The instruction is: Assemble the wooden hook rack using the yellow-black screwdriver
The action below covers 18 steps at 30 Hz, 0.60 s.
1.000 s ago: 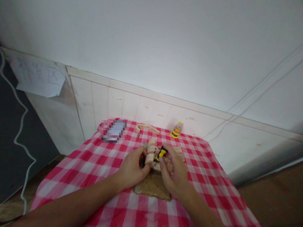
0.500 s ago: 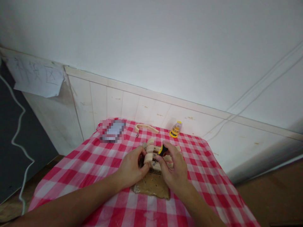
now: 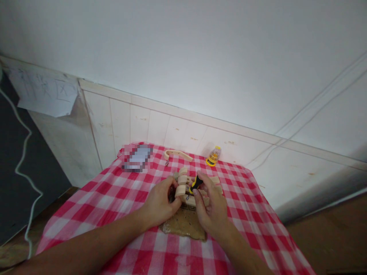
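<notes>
A pale wooden assembly (image 3: pixel 183 182) of curved pieces rests on a brown mat (image 3: pixel 183 224) in the middle of the red-and-white checked table (image 3: pixel 114 198). My left hand (image 3: pixel 159 204) is closed around the assembly's near left side. My right hand (image 3: pixel 210 206) pinches a small black-and-yellow screwdriver (image 3: pixel 196 183) with its tip down against the assembly. Both forearms reach in from the bottom of the view.
A loose curved wooden piece (image 3: pixel 177 154) and a small screw lie at the back of the table. A yellow screwdriver-bit case (image 3: pixel 213 156) stands near the wall. A blurred flat object (image 3: pixel 136 158) sits back left. White panelled wall behind; a cable hangs at far left.
The hands stay on the assembly; my right hand's fingers have shifted a little on the screwdriver. The view has moved slightly.
</notes>
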Tool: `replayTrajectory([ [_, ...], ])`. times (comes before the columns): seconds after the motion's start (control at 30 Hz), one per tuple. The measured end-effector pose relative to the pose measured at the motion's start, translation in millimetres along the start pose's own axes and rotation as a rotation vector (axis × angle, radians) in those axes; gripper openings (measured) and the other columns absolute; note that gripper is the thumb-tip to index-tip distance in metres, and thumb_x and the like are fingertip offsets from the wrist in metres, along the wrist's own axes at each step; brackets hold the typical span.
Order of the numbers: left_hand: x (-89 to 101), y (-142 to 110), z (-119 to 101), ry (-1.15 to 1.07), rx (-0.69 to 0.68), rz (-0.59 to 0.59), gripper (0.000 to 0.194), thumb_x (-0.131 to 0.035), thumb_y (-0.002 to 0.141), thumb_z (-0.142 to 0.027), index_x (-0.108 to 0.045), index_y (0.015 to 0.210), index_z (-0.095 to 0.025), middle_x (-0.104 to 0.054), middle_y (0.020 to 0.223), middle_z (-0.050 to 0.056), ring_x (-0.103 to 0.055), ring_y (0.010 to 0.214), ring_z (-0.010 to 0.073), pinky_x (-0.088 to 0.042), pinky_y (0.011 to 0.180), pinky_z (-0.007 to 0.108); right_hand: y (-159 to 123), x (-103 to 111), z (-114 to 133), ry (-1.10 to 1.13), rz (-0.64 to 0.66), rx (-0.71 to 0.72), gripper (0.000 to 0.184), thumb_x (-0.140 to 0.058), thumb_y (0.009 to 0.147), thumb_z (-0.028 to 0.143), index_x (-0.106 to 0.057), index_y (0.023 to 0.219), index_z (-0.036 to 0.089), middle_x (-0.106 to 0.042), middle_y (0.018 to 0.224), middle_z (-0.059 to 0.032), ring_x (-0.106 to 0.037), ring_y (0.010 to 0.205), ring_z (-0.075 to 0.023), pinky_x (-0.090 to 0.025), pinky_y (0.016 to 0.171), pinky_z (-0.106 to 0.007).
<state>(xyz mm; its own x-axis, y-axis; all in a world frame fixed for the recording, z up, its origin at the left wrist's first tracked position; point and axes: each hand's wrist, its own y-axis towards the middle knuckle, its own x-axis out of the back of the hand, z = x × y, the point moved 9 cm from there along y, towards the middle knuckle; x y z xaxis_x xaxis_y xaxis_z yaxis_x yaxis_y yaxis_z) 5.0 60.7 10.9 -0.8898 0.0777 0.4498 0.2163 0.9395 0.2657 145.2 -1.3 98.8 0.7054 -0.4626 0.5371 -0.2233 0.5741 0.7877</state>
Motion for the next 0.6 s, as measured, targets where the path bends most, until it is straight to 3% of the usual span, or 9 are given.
replayTrajectory([
  [0.27, -0.4, 0.0, 0.5, -0.012, 0.01, 0.0, 0.014, -0.061, 0.075, -0.026, -0.052, 0.085, -0.023, -0.058, 0.073, -0.003, -0.052, 0.062, 0.0149, -0.035, 0.057, 0.027, 1.2, 0.6, -5.4, -0.047, -0.025, -0.02, 0.049, -0.058, 0.097, 0.017, -0.051, 0.145, 0.029, -0.074, 0.121, -0.0086, -0.075, 0.098, -0.0234, -0.065, 0.085, -0.038],
  [0.6, -0.8, -0.2, 1.6, -0.02, 0.01, 0.001, 0.015, -0.063, 0.076, -0.028, -0.052, 0.085, -0.023, -0.056, 0.071, -0.004, -0.05, 0.06, 0.0145, -0.034, 0.056, 0.027, 3.0, 0.3, -4.5, -0.051, -0.024, -0.006, 0.049, -0.061, 0.098, 0.02, -0.05, 0.145, 0.029, -0.072, 0.12, -0.0083, -0.073, 0.102, -0.0243, -0.064, 0.086, -0.04],
])
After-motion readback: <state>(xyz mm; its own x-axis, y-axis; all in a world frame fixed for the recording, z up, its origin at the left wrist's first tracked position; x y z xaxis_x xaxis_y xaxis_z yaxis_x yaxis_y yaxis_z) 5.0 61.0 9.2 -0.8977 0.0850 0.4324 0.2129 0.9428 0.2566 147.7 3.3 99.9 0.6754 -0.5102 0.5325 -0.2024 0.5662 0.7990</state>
